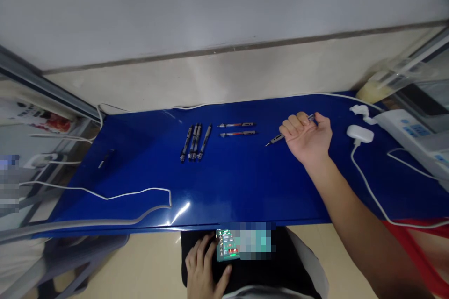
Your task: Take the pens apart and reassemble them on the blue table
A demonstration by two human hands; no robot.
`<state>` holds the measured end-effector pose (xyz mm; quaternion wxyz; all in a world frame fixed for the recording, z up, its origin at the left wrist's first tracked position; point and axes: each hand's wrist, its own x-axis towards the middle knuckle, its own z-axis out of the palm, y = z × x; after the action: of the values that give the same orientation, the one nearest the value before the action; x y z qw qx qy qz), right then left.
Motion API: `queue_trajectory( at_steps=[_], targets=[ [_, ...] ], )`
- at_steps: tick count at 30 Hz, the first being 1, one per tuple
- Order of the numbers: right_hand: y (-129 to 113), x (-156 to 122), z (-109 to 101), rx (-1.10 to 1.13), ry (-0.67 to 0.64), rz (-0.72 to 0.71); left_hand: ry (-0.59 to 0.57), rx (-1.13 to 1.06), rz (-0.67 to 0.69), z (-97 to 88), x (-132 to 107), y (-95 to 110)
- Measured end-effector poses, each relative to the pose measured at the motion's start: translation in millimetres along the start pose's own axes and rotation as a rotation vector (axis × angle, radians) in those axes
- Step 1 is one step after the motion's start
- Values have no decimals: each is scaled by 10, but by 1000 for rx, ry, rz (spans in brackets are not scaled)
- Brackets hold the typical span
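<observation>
My right hand (309,138) is raised over the right part of the blue table, palm up, its fingers curled round a pen (277,138). The pen's tip points left and down, and its clear end shows by my thumb. My left hand (203,266) lies on my lap with fingers stretched out, beside a lit phone (228,245); the fingertips are at its left edge. Two pens with reddish insides, the upper (237,124) and the lower (238,134), lie side by side left of my right hand. Farther left, several dark pens (195,141) lie in a slanted row.
The blue table (140,168) meets a pale wall (224,74). A white charger (360,134) with its cable, crumpled tissue (361,110) and a white device (409,131) are at the right. White cable (133,194) crosses the left side, near a small dark object (106,159).
</observation>
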<state>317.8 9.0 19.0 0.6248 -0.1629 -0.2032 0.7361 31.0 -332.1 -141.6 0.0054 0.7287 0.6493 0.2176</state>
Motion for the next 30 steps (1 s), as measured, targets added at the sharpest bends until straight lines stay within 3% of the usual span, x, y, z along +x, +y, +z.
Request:
queue_trajectory(
  at_steps=[17, 30],
  targets=[
    [4, 9, -13, 4, 3, 3, -36, 34, 59, -69, 45, -7],
    [3, 5, 1, -34, 6, -5, -23, -17, -19, -2, 0, 21]
  ],
)
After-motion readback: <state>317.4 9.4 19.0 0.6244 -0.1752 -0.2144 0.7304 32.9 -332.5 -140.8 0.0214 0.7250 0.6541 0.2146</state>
